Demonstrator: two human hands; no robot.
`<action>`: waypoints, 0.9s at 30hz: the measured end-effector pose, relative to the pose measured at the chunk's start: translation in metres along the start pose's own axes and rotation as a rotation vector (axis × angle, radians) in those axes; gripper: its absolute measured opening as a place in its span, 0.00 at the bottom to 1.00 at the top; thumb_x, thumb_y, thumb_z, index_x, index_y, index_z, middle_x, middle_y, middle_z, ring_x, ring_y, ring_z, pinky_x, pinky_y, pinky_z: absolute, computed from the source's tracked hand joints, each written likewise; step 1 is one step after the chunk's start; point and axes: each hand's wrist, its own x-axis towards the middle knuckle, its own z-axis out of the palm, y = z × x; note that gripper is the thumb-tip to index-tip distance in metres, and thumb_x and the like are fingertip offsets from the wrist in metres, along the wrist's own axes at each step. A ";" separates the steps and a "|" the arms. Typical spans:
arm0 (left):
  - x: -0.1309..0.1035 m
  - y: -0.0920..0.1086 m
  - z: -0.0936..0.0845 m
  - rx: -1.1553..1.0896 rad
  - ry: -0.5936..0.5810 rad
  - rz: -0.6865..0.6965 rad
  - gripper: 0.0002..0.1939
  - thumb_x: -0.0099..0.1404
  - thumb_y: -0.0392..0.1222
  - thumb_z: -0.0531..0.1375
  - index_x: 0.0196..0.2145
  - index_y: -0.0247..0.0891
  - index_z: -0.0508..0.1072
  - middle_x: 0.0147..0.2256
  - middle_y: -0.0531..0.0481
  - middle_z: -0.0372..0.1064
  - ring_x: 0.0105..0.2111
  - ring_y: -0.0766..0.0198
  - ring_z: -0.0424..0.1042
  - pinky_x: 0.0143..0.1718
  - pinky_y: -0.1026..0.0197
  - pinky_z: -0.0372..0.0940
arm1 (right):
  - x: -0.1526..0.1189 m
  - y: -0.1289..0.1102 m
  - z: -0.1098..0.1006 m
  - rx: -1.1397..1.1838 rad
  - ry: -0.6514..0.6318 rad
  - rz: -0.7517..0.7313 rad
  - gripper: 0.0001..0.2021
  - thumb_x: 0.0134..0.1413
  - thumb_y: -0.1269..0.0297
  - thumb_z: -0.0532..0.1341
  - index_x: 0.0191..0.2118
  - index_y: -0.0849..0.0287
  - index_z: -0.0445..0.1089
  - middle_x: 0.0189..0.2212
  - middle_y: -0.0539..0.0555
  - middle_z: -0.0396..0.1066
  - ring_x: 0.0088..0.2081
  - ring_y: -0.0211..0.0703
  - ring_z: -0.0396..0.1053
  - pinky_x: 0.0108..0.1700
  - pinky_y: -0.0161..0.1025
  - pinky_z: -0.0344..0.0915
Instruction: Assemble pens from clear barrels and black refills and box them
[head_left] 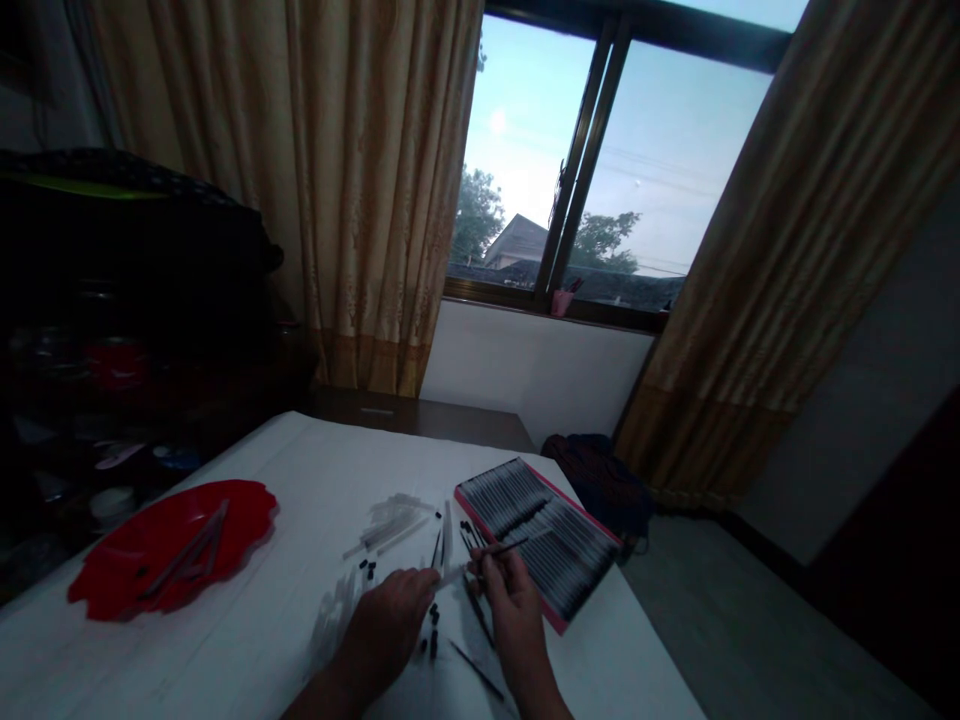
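Observation:
Over the white table, my left hand [390, 615] is closed on a pale translucent tube [450, 577] that points toward my other hand. My right hand [510, 595] pinches a thin dark stick [510, 547], its tip pointing right. Beyond it lies a pink-edged box [540, 530] filled with rows of dark and clear slender pieces. Loose clear tubes [390, 525] lie left of centre. Small black caps [433, 640] are scattered between and below my hands. Another dark stick [477, 670] rests near the front, beside my right wrist.
A red scalloped tray [225, 500] holding clear pieces sits on the table [300, 450] at left. Behind are a low brown cabinet [450, 420], curtains and a window. Dark fabric [600, 480] lies past the table's right edge; a dark cluttered shelf stands at far left.

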 end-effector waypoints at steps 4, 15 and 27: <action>0.001 -0.003 0.001 0.009 0.077 0.018 0.15 0.68 0.37 0.45 0.43 0.42 0.70 0.36 0.49 0.75 0.36 0.62 0.73 0.36 0.61 0.69 | 0.006 -0.012 0.003 -0.025 -0.046 0.049 0.19 0.42 0.46 0.64 0.30 0.59 0.68 0.30 0.53 0.73 0.31 0.43 0.71 0.32 0.36 0.67; 0.004 -0.014 0.009 -0.175 0.197 -0.071 0.13 0.67 0.41 0.49 0.42 0.43 0.72 0.38 0.50 0.76 0.38 0.63 0.75 0.40 0.61 0.70 | 0.017 -0.007 0.014 -0.217 -0.221 0.062 0.18 0.47 0.50 0.62 0.36 0.60 0.71 0.29 0.53 0.72 0.31 0.44 0.71 0.29 0.36 0.67; -0.001 -0.043 0.006 -0.510 0.290 -0.283 0.12 0.63 0.44 0.53 0.39 0.42 0.74 0.38 0.50 0.77 0.39 0.63 0.75 0.41 0.63 0.70 | 0.024 0.014 0.006 -0.815 -0.467 -0.122 0.13 0.54 0.69 0.53 0.40 0.58 0.74 0.35 0.56 0.75 0.35 0.46 0.72 0.39 0.40 0.65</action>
